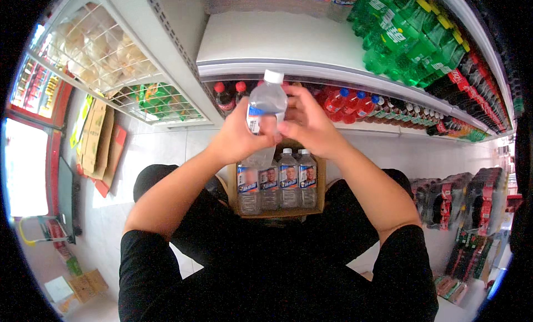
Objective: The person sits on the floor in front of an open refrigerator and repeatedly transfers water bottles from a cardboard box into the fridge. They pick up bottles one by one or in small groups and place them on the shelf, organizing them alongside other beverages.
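Observation:
A clear plastic bottle with a white cap and a blue-and-white label is tilted above a carton. My left hand grips it around the middle, thumb on the near left side and fingers across the label. Close by on the right is my right hand, its fingers curved and apart; blur hides whether the fingertips touch the bottle. Below, between my knees, an open cardboard carton holds several matching bottles standing upright. The held bottle covers part of the back row.
Ahead is a white shelf with green soda bottles at its right. Red drink bottles stand on the lower tier. A wire rack rises at left, near flattened cardboard. Wrapped cola packs are stacked at right.

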Motion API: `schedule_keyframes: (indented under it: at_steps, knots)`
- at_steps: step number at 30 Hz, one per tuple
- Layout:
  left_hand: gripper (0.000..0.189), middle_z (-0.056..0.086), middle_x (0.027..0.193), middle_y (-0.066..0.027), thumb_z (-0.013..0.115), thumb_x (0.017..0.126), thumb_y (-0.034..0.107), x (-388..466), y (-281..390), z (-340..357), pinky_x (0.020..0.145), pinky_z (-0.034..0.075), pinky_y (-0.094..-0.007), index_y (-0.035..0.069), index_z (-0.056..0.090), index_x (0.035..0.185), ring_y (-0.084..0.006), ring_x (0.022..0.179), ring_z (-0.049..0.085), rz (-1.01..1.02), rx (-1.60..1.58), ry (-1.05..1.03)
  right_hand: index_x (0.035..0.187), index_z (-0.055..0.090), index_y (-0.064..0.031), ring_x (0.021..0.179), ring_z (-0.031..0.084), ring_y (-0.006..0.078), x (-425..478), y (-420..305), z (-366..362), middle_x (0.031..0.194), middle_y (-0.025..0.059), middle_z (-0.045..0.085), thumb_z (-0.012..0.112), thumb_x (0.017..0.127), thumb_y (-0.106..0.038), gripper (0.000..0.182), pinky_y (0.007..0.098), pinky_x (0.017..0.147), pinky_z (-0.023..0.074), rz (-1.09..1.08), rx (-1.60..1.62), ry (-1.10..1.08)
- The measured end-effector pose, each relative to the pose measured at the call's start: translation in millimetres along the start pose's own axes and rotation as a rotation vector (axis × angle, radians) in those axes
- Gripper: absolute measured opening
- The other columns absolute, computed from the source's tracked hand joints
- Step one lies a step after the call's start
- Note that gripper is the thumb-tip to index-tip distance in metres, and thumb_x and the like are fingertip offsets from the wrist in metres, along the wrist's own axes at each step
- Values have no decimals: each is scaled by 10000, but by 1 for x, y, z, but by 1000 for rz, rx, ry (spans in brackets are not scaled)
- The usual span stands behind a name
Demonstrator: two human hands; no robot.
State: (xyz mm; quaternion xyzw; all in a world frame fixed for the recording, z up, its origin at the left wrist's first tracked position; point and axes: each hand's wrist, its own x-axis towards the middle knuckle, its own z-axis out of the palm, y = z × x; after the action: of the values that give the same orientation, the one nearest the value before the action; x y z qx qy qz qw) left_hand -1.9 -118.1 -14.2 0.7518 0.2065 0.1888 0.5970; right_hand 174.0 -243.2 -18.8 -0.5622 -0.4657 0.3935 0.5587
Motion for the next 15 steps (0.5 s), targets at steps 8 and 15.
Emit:
schedule_keyframes:
  at_steps: [8, 15]
  knots:
    - [744, 685, 1106, -150, 869, 805, 269, 3, -33, 9, 889, 543, -385, -14, 468, 1364, -219, 999, 677, -176, 206, -424, 1262, 637, -16, 991, 701, 201, -10, 68, -9, 1110, 114, 738, 878, 785, -335, 622, 371, 904, 552, 214, -122, -122]
    - [536, 704, 1011, -147, 739, 949, 182, 13, -60, -11, 761, 565, -356, 29, 462, 1382, -198, 909, 690, -243, 250, -508, 1315, 552, 12, 965, 690, 169, -33, 83, 20, 1073, 112, 721, 820, 856, -264, 599, 327, 788, 558, 448, -67, -310]
